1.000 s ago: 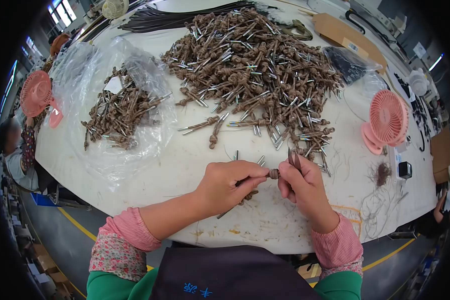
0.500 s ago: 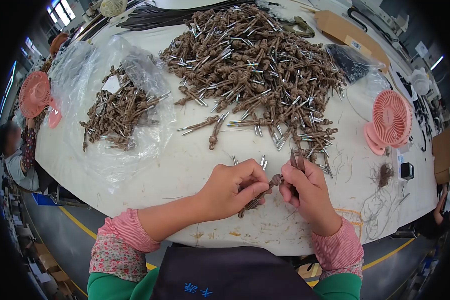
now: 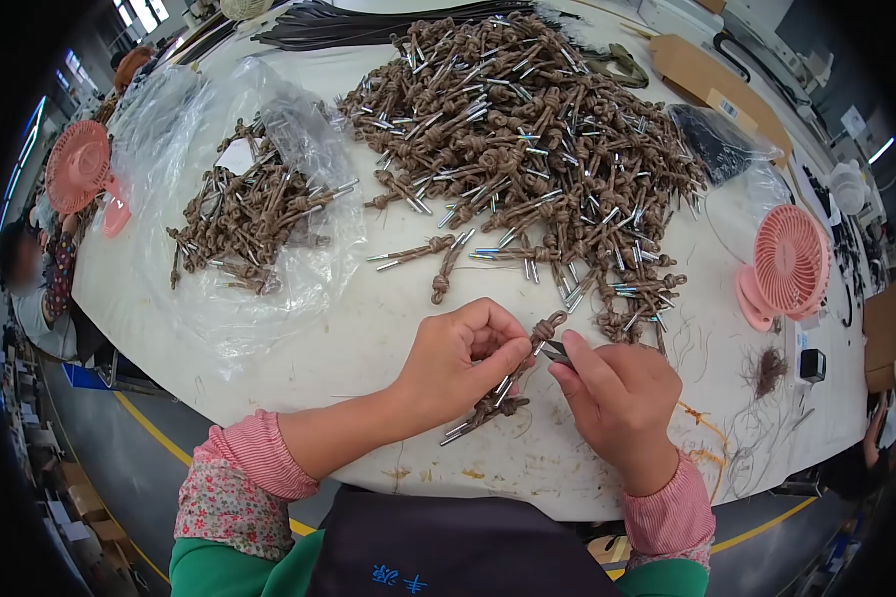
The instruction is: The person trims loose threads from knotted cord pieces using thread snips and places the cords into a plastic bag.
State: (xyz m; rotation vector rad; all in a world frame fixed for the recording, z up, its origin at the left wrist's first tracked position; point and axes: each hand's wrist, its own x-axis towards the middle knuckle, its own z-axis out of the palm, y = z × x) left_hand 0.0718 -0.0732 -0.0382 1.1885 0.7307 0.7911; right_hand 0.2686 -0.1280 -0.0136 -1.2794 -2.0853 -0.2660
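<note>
Between thumb and fingers, my left hand (image 3: 468, 358) pinches a brown knotted cord (image 3: 548, 325) whose knot sticks up toward the right. More knotted cords with silver metal tips (image 3: 486, 410) show just below that hand; whether it grips them too, I cannot tell. My right hand (image 3: 622, 403) is closed around dark thread snips (image 3: 556, 353), mostly hidden in the palm, with the blades pointing left close under the knot. Beyond both hands rises a large pile of the same knotted cords (image 3: 538, 149). A few single cords (image 3: 446, 271) lie in front of it.
On the left, a clear plastic bag (image 3: 309, 269) has a smaller heap of cords (image 3: 254, 209) on it. Pink fans (image 3: 791, 259) stand at both sides. Loose threads (image 3: 757, 428) and a small black box (image 3: 812, 365) lie at right. Another person (image 3: 40, 289) sits at far left.
The snips have swung from pointing up to pointing left, beside the knot. My right hand has turned over, back upward. The knot in my left hand now stands higher.
</note>
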